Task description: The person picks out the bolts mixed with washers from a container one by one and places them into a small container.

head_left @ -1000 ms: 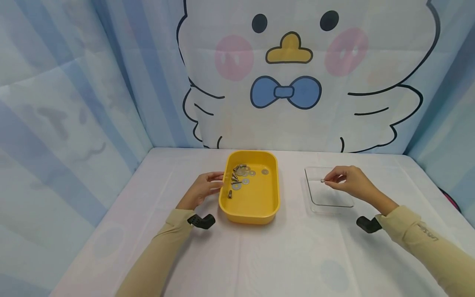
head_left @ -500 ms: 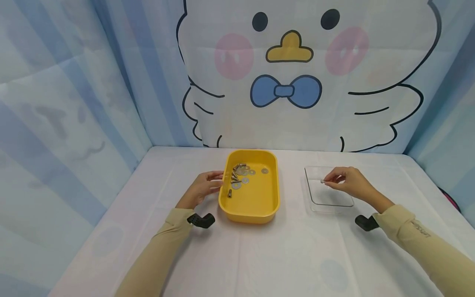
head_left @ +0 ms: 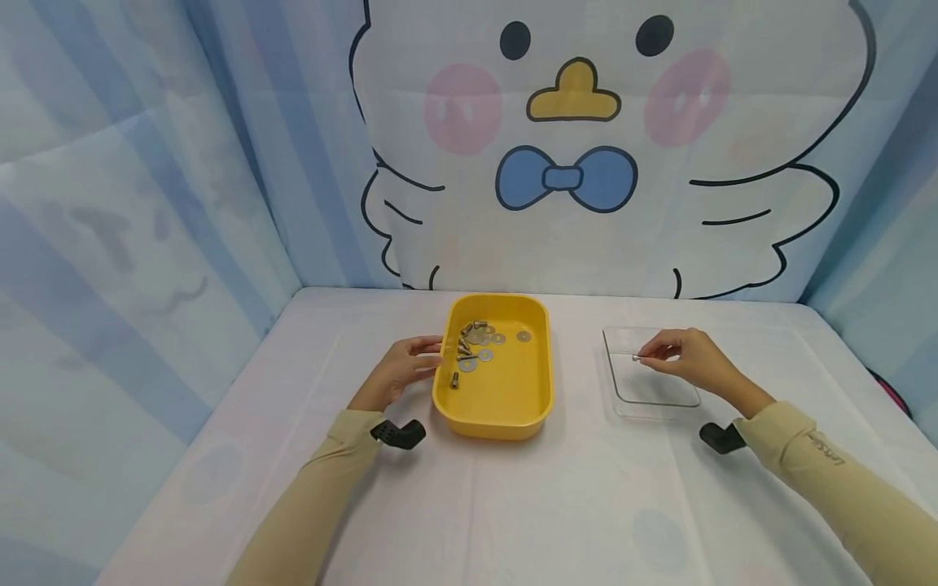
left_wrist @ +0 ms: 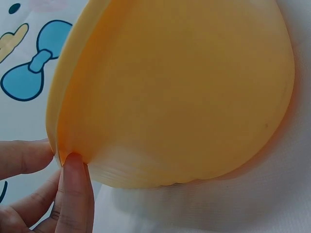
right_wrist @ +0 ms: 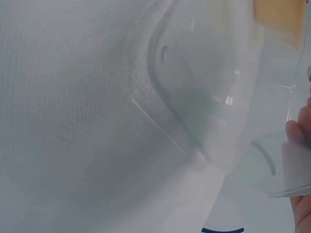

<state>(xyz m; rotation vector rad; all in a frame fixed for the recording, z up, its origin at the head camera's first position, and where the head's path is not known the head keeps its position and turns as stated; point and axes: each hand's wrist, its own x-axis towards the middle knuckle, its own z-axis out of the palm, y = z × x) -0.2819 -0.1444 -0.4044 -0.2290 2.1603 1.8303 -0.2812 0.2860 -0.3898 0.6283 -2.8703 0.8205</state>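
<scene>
A yellow tray (head_left: 506, 407) stands at mid-table with several screws (head_left: 465, 346) and flat washers (head_left: 485, 355) lying mostly at its left and back. My left hand (head_left: 396, 374) is at the tray's left side, its fingertips touching the rim from outside; the left wrist view shows the fingers (left_wrist: 74, 170) against the tray's outer wall (left_wrist: 180, 97). My right hand (head_left: 689, 358) pinches a small silver screw (head_left: 636, 357) between thumb and fingertips, above a clear plastic box (head_left: 652, 404). Only part of that hand (right_wrist: 302, 131) enters the right wrist view, beside the clear box (right_wrist: 209, 97).
A white cloth covers the table (head_left: 557, 513). Behind it hangs a curtain (head_left: 564, 252) with a cartoon bird, and another blue curtain (head_left: 146, 244) closes the left side. A dark cable (head_left: 890, 392) lies at the right edge.
My right forearm has shifted slightly left and away from me, while the fingers keep their pinch on the screw over the box. The left hand and the tray stay put.
</scene>
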